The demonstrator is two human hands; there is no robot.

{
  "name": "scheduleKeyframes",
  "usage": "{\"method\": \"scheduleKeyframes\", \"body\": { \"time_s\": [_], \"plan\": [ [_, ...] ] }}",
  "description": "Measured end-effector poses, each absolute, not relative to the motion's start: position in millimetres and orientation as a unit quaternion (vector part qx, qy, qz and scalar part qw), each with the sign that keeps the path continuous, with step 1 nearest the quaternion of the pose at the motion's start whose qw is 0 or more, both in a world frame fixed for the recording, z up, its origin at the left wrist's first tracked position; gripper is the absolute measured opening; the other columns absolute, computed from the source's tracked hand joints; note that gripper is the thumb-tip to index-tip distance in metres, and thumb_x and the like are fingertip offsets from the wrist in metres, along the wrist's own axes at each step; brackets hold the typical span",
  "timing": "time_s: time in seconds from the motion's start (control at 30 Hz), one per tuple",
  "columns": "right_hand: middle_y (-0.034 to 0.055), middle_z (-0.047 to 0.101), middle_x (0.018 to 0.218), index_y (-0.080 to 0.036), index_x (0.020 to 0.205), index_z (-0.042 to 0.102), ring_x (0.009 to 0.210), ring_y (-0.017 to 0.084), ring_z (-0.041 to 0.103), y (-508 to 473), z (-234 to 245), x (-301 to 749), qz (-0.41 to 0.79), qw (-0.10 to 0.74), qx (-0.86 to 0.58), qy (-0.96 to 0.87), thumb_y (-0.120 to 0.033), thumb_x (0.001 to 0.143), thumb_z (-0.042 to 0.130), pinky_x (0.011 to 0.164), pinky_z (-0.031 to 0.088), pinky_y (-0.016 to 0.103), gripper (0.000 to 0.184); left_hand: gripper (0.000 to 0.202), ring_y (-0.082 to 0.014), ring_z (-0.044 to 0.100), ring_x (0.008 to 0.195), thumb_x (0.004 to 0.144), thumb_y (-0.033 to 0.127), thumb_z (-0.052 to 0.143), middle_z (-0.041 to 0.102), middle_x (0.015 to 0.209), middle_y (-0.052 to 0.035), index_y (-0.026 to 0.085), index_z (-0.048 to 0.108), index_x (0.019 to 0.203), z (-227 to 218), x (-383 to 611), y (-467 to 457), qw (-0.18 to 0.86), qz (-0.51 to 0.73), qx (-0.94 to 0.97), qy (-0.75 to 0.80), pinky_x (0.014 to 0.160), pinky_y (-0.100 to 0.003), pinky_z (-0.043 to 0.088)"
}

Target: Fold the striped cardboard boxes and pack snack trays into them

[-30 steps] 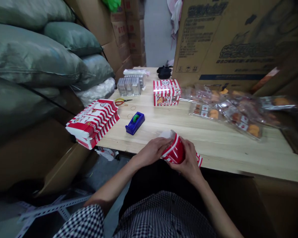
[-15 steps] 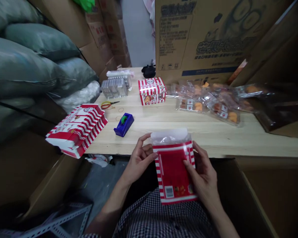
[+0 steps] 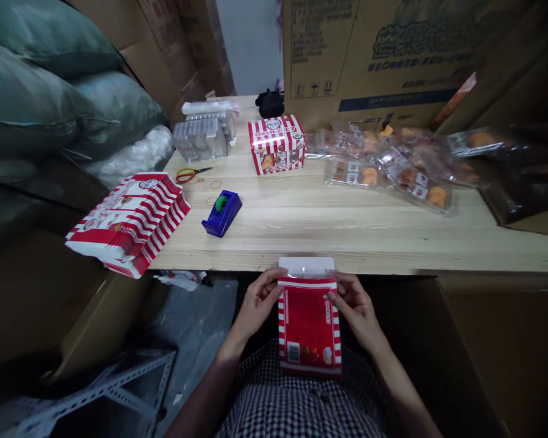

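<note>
Between my hands is a red and white striped cardboard box [image 3: 308,322], its printed face with the barcode towards me and a white flap standing up at its far end. Clear plastic shows just inside that end. My left hand [image 3: 259,302] grips the box's upper left edge, thumb on the front. On the opposite edge, my right hand [image 3: 355,304] holds it with the thumb pressed on the red face. The box is over my lap, in front of the table edge.
On the wooden table [image 3: 347,234] are a blue tape dispenser [image 3: 222,213], scissors [image 3: 192,174], a formed striped box [image 3: 277,144], clear plastic trays [image 3: 201,139] and bagged food-shaped pieces [image 3: 393,161]. A stack of striped cartons [image 3: 130,219] lies at the left edge. Large cardboard boxes [image 3: 329,55] stand behind.
The box has come down and a little left, closer to my body, and is straighter now. Both hands have moved with it, the right sliding towards its upper edge. The view has shifted slightly.
</note>
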State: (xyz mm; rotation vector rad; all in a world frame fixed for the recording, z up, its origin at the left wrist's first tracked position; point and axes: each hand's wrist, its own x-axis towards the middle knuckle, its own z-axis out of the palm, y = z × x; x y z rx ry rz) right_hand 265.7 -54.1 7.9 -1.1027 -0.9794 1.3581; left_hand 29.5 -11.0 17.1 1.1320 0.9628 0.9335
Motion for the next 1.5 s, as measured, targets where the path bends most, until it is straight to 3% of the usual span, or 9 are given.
{"method": "scheduleKeyframes", "body": {
  "time_s": [0.13,0.23,0.37,0.57,0.7,0.87,1.1,1.3,1.5],
  "plan": [
    [0.0001,0.065,0.094,-0.027,0.095,0.065,0.087,0.016,0.06,-52,3,273,0.59,0.481,-0.457,-0.46,-0.031,0.092,0.069,0.079,0.048,0.026,0.007,0.025,-0.0135,0.063,0.079,0.09,0.033,0.067,0.069,0.099,-0.0051,0.017,0.067,0.109,14,18,-7,0.645,0.349,0.528,0.427,0.072,-0.023,0.048],
    [-0.0009,0.062,0.085,-0.024,0.087,0.063,0.08,0.015,0.057,-48,3,275,0.604,0.464,-0.455,-0.461,-0.033,0.092,0.068,0.075,0.046,0.026,0.011,0.018,-0.0129,0.059,0.074,0.091,0.033,0.066,0.065,0.085,-0.0019,0.017,0.067,0.098,13,18,-4,0.639,0.341,0.538,0.432,0.07,-0.022,0.044],
    [-0.0025,0.059,0.076,-0.021,0.076,0.063,0.071,0.013,0.053,-44,7,266,0.577,0.49,-0.49,-0.433,-0.035,0.087,0.074,0.068,0.043,0.024,0.021,0.02,-0.0168,0.06,0.094,0.088,0.031,0.069,0.064,0.106,-0.0068,0.015,0.065,0.078,13,24,-1,0.599,0.385,0.544,0.443,0.081,-0.024,0.044],
    [-0.0016,0.066,0.068,-0.02,0.071,0.065,0.057,0.01,0.054,-40,3,245,0.56,0.538,-0.537,-0.33,-0.038,0.08,0.08,0.057,0.042,0.023,0.026,0.023,-0.0102,0.056,0.068,0.083,0.032,0.075,0.062,0.075,0.0005,0.015,0.063,0.075,-2,35,-2,0.635,0.426,0.431,0.479,0.067,-0.021,0.042],
    [-0.0005,0.073,0.08,-0.024,0.087,0.064,0.065,0.014,0.066,-37,-1,241,0.57,0.569,-0.519,-0.285,-0.038,0.076,0.083,0.062,0.051,0.025,0.026,0.037,-0.0122,0.066,0.077,0.076,0.026,0.082,0.07,0.088,0.0012,0.022,0.061,0.106,-5,38,1,0.674,0.472,0.331,0.462,0.075,-0.024,0.049],
    [0.0024,0.078,0.098,-0.032,0.139,0.049,0.087,0.022,0.075,-33,4,249,0.647,0.54,-0.486,-0.232,-0.038,0.073,0.086,0.084,0.058,0.039,0.076,0.061,-0.0205,0.072,0.096,0.079,0.023,0.078,0.075,0.11,-0.0082,0.023,0.057,0.136,5,31,14,0.768,0.376,0.327,0.403,0.085,-0.03,0.052],
    [0.0078,0.076,0.118,-0.025,0.1,0.078,0.112,0.026,0.07,-32,6,263,0.691,0.482,-0.45,-0.296,-0.038,0.081,0.079,0.099,0.053,0.041,0.023,0.023,-0.0264,0.065,0.119,0.079,0.02,0.075,0.07,0.127,-0.0121,0.017,0.079,0.101,5,30,14,0.78,0.359,0.339,0.385,0.101,-0.035,0.049],
    [0.007,0.071,0.127,-0.028,0.11,0.077,0.125,0.025,0.062,-33,8,276,0.629,0.427,-0.452,-0.467,-0.041,0.092,0.067,0.111,0.043,0.045,0.024,0.021,-0.0276,0.067,0.116,0.082,0.026,0.074,0.074,0.12,-0.0129,0.018,0.08,0.101,1,19,11,0.731,0.355,0.428,0.395,0.105,-0.042,0.047],
    [0.0083,0.072,0.119,-0.025,0.099,0.076,0.112,0.024,0.067,-28,15,278,0.609,0.413,-0.446,-0.509,-0.038,0.09,0.07,0.097,0.05,0.041,0.016,0.018,-0.0271,0.066,0.117,0.085,0.03,0.072,0.073,0.121,-0.0125,0.017,0.08,0.096,7,15,20,0.69,0.32,0.523,0.384,0.104,-0.042,0.047]
  ]
}}
